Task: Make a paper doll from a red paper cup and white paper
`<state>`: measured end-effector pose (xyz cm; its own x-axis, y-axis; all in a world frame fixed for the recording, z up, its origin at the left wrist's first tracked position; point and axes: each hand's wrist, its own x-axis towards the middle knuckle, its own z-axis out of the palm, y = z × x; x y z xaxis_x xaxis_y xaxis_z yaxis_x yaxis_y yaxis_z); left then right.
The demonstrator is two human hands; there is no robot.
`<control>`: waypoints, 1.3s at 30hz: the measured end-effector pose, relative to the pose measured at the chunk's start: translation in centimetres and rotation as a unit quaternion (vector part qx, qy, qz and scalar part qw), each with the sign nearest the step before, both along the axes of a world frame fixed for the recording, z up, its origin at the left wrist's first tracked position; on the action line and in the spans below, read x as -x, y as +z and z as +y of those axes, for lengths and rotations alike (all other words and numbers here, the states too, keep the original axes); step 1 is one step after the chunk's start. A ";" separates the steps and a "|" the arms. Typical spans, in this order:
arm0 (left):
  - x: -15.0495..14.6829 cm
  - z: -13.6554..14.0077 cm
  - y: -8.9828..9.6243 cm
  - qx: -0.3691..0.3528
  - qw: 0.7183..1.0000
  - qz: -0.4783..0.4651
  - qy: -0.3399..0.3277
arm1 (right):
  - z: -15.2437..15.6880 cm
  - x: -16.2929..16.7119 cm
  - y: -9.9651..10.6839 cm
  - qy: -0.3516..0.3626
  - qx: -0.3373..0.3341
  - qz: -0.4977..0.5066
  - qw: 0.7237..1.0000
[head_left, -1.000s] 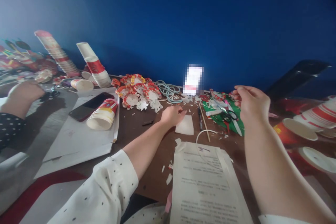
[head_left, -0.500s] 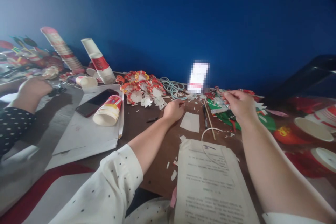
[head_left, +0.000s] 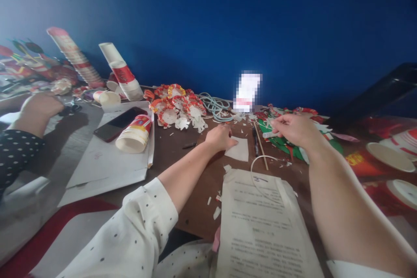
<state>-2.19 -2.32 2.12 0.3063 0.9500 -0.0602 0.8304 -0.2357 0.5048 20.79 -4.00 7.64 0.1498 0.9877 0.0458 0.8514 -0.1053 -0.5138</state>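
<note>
My left hand (head_left: 220,138) is over the middle of the brown table, its fingers bent and its thumb held apart from them. The thumb lies at the left edge of a small white paper piece (head_left: 239,151). To the right, my right hand (head_left: 295,129) is closed, thumb and fingertips pinched together. Whatever they hold, if anything, is hidden or too small to name. Just below those fingertips is a short white tube-like piece (head_left: 269,134), over green paper (head_left: 282,143). A black pen (head_left: 255,141) and a thin wooden stick (head_left: 261,150) lie between my hands.
Printed sheets (head_left: 260,226) lie close to me. Paper cups (head_left: 133,134) and a dark phone (head_left: 119,125) rest on white board at left. Cut red-and-white paper pieces (head_left: 176,108) are heaped behind. A co-worker's hand (head_left: 42,106) is at far left. Red containers (head_left: 368,163) stand at right.
My left thumb has come out onto the edge of the white paper. My right hand has moved slightly left and down, nearer the white tube-like piece.
</note>
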 end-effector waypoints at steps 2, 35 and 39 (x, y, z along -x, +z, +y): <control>0.1 0.0 0.1 0.007 1.000 0.005 0.001 | -0.2 -0.4 0.5 -0.016 -0.006 -0.013 1.000; 0.6 1.4 -0.9 -0.043 0.992 -0.074 0.096 | -0.7 0.4 1.2 -0.053 -0.222 0.205 0.952; 2.8 1.4 2.9 -0.203 0.933 -0.209 0.210 | -0.3 0.0 0.3 -0.033 -0.195 0.131 0.971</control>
<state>-4.97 -0.95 5.04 -0.1823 0.9105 0.3712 0.6433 -0.1751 0.7454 20.80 -4.29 7.96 0.2692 0.8905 0.3668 0.6847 0.0908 -0.7232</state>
